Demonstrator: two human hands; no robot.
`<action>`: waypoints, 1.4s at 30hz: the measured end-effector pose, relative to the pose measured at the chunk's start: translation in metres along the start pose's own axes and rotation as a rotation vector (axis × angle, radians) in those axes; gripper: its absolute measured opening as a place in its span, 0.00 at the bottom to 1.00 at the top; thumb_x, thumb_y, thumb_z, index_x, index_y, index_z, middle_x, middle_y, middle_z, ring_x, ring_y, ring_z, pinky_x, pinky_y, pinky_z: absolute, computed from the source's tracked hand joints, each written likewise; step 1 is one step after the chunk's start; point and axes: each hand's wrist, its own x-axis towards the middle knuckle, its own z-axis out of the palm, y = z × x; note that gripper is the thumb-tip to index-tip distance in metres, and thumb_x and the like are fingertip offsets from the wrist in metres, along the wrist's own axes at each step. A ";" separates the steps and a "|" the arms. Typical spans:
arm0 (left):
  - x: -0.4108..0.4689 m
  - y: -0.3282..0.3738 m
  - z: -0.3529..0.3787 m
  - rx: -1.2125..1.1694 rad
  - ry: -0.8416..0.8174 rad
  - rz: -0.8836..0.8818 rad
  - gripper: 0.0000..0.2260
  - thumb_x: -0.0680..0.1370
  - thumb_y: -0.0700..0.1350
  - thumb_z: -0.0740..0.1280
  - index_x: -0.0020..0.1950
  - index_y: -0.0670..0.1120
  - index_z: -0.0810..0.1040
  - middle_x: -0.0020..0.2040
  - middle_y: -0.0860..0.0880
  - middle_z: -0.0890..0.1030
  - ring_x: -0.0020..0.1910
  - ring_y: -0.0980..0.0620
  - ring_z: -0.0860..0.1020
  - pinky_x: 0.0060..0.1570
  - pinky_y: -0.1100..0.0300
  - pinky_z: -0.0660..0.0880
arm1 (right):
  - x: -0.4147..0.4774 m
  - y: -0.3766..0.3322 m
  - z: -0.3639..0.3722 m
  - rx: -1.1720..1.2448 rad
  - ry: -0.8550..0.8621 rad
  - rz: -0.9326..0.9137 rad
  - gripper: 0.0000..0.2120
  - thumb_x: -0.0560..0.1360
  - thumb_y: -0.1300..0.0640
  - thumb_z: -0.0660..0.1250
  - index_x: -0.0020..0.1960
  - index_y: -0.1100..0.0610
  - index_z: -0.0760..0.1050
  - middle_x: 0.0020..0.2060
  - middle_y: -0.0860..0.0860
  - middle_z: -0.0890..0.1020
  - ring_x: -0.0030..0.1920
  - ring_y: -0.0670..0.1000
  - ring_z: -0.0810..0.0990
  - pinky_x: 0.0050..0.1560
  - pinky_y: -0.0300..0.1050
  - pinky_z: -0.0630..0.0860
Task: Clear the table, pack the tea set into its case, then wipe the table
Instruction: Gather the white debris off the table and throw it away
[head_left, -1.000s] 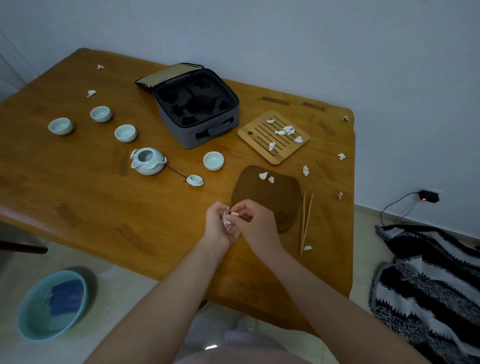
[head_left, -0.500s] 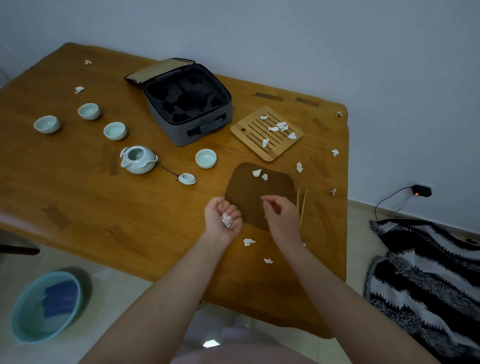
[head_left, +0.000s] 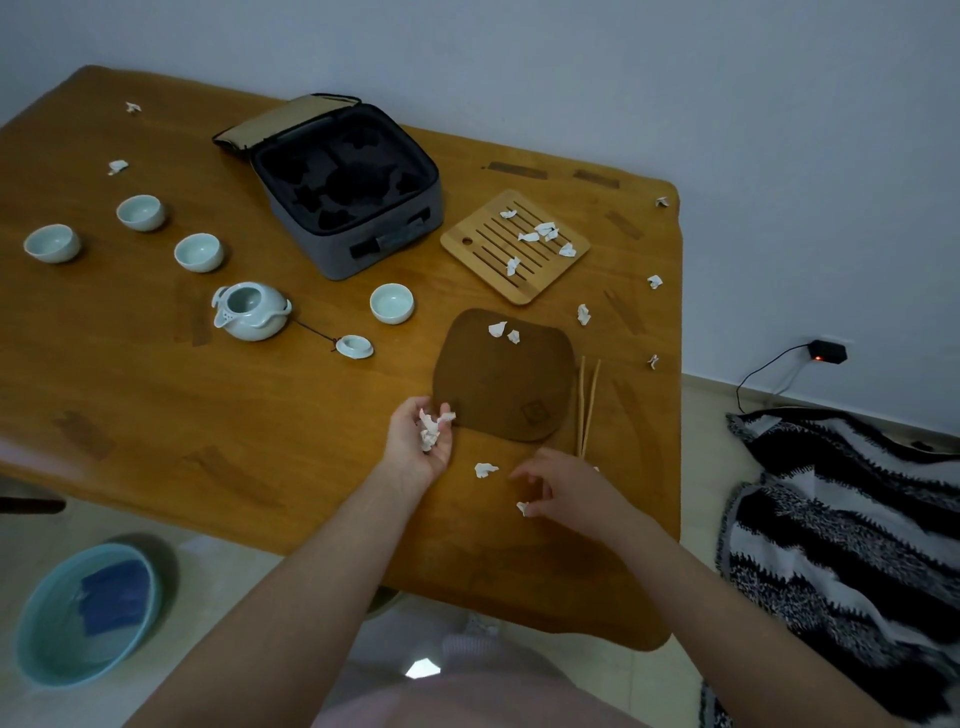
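Just short of the mat (head_left: 506, 379), your left hand (head_left: 423, 441) lies palm up, fingers curled round a wad (head_left: 428, 431) of paper scraps. Right of it, your right hand (head_left: 566, 493) hovers over the table (head_left: 156, 389), fingers bent and apart. One scrap (head_left: 523, 508) sits at its nearest fingertip; whether it is pinched cannot be told. A loose scrap (head_left: 485, 469) lies between the fingertips of both hands. Two sticks (head_left: 589, 405) lie just beyond your right fingers, beside the mat. Past the mat sits the tray (head_left: 514, 244), scraps on it. Well beyond your left fingers stands the case (head_left: 353, 187), its flap open. A cup (head_left: 392, 303) stands between it and those fingers. Left of the cup are the lid (head_left: 354, 346) and teapot (head_left: 252, 312), joined by a cord, and farther left three cups (head_left: 199, 252).
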 end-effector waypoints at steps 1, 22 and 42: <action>0.000 -0.001 0.000 0.018 0.017 0.005 0.05 0.77 0.42 0.68 0.44 0.42 0.75 0.36 0.47 0.78 0.28 0.55 0.78 0.25 0.66 0.77 | 0.000 -0.001 0.001 -0.044 0.001 -0.016 0.20 0.74 0.54 0.72 0.64 0.46 0.74 0.52 0.42 0.73 0.45 0.40 0.71 0.49 0.36 0.70; 0.010 -0.035 -0.031 2.718 -0.153 1.063 0.22 0.80 0.63 0.53 0.64 0.48 0.64 0.43 0.49 0.80 0.36 0.51 0.78 0.30 0.59 0.73 | -0.030 0.028 0.002 0.235 0.592 0.268 0.02 0.75 0.58 0.70 0.46 0.51 0.80 0.44 0.44 0.77 0.45 0.43 0.76 0.43 0.31 0.69; 0.020 -0.052 -0.012 2.837 -0.199 1.088 0.16 0.84 0.50 0.53 0.70 0.47 0.61 0.36 0.51 0.77 0.26 0.53 0.69 0.22 0.59 0.63 | -0.024 0.040 0.023 -0.069 0.577 0.212 0.06 0.73 0.66 0.69 0.45 0.56 0.81 0.41 0.49 0.81 0.42 0.45 0.72 0.42 0.34 0.64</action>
